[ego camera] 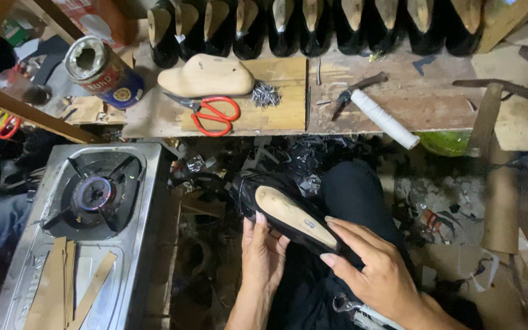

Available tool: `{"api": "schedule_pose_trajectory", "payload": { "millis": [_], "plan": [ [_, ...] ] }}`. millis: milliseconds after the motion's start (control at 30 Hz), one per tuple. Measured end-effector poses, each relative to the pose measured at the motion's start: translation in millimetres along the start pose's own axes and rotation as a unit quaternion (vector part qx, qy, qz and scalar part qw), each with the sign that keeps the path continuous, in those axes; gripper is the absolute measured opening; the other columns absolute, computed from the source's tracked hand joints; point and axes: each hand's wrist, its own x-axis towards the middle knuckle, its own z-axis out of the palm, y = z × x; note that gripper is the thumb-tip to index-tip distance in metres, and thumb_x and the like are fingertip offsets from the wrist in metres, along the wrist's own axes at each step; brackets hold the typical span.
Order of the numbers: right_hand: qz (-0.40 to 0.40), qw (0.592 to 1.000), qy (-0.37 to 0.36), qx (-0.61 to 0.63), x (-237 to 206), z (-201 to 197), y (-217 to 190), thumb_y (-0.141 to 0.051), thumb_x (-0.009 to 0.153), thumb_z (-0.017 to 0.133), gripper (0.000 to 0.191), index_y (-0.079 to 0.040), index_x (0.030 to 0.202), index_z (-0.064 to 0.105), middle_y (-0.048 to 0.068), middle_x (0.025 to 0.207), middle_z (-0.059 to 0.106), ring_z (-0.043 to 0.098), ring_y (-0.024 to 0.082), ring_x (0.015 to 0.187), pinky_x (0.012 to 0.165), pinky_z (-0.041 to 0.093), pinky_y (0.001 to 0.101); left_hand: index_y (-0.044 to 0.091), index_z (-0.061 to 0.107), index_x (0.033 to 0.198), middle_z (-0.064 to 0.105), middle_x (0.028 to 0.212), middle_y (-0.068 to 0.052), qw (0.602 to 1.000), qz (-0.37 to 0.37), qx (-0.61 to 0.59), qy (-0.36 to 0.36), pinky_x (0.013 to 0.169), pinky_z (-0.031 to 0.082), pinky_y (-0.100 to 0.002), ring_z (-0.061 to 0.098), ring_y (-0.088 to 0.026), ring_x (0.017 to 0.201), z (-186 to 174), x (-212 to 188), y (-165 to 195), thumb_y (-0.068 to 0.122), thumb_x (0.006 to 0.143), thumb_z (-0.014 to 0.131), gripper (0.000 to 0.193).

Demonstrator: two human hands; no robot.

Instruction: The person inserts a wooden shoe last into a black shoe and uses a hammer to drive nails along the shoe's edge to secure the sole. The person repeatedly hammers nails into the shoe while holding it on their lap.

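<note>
Cluttered shoemaking workshop, viewed from above: a worn wooden workbench [337, 104] spans the upper part of the frame, black offcuts heaped on the floor below its front edge. Along the bench's far edge stands a row of black shoe uppers mounted on wooden lasts [313, 24], toes down. Near the left end of the bench: a bare pale wooden last [206, 75], red-handled scissors [212, 114] just in front of it, a small pile of grey nails [265, 94] beside the last. A dented metal can [102, 70] lies at the bench's left corner. Toward the right end, pincers [355, 90] touch a white cylinder [386, 119]. At lower left, a stainless single-burner gas stove [102, 195] is lit with a low bluish flame; tan cardboard strips [68, 290] rest on its front edge. The black shoe upper stretched over a wooden last [294, 217] is held sole-up over the person's lap, between both hands. Left hand [263, 253] cups it from beneath at the heel end, fingers curled around the edge. Right hand [377, 269] lies on the toe end, fingers together and pressed flat. Judgement: the upper is already pulled onto the last, but the last's wooden bottom is largely bare and no outsole is fitted, so bottoming work appears to remain.
</note>
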Motion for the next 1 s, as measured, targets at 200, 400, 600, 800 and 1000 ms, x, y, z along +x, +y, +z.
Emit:
{"api": "schedule_pose_trajectory", "payload": {
  "millis": [200, 400, 600, 800, 1000],
  "plan": [
    [0.005, 1.0, -0.012, 0.022, -15.6, 2.9, 10.1, -0.013, 0.081, 0.078, 0.049, 0.006, 0.124, 0.065, 0.021, 0.126, 0.071, 0.071, 0.032, 0.117, 0.097, 0.056, 0.0356, 0.012, 0.058, 0.128, 0.072, 0.117, -0.009, 0.999, -0.03, -0.006, -0.007, 0.079, 0.061, -0.041, 0.071, -0.023, 0.103, -18.1, -7.8, -1.8, 0.036, 0.095, 0.06, 0.041],
    [0.024, 1.0, -0.01, 0.015, -20.9, 7.6, 22.5, -0.012, 0.077, 0.082, 0.052, 0.007, 0.123, 0.066, 0.021, 0.128, 0.07, 0.07, 0.031, 0.119, 0.098, 0.055, 0.0364, 0.011, 0.059, 0.117, 0.072, 0.112, -0.006, 0.999, -0.036, 0.01, 0.024, 0.089, 0.061, -0.046, 0.07, -0.022, 0.104, -35.2, -4.5, -10.3, 0.026, 0.098, 0.067, 0.025],
    [-0.046, 0.996, 0.071, -0.036, -27.5, 15.7, 27.0, -0.009, 0.072, 0.086, 0.046, 0.007, 0.111, 0.069, 0.02, 0.113, 0.075, 0.075, 0.031, 0.107, 0.092, 0.06, 0.0361, 0.014, 0.062, 0.12, 0.073, 0.116, -0.004, 0.998, -0.036, 0.03, 0.044, 0.089, 0.059, -0.043, 0.07, -0.02, 0.104, -30.2, -14.8, -12.3, 0.03, 0.095, 0.066, 0.03],
    [-0.085, 0.985, 0.133, -0.069, -31.3, 24.5, 22.8, -0.009, 0.07, 0.089, 0.042, 0.006, 0.104, 0.069, 0.019, 0.104, 0.076, 0.077, 0.03, 0.096, 0.086, 0.061, 0.0364, 0.014, 0.061, 0.119, 0.074, 0.114, -0.005, 0.997, -0.031, 0.034, 0.062, 0.088, 0.059, -0.044, 0.072, -0.02, 0.102, -21.6, -19.9, -10.0, 0.03, 0.096, 0.065, 0.028],
    [-0.028, 0.993, 0.112, -0.016, -30.0, 26.6, 26.1, -0.009, 0.071, 0.088, 0.041, 0.006, 0.104, 0.07, 0.019, 0.101, 0.076, 0.076, 0.028, 0.091, 0.08, 0.061, 0.0352, 0.013, 0.062, 0.118, 0.074, 0.113, -0.004, 0.997, -0.027, 0.024, 0.062, 0.085, 0.06, -0.041, 0.073, -0.02, 0.1, -26.0, -23.0, -12.4, 0.029, 0.097, 0.065, 0.027]
  ]
}}
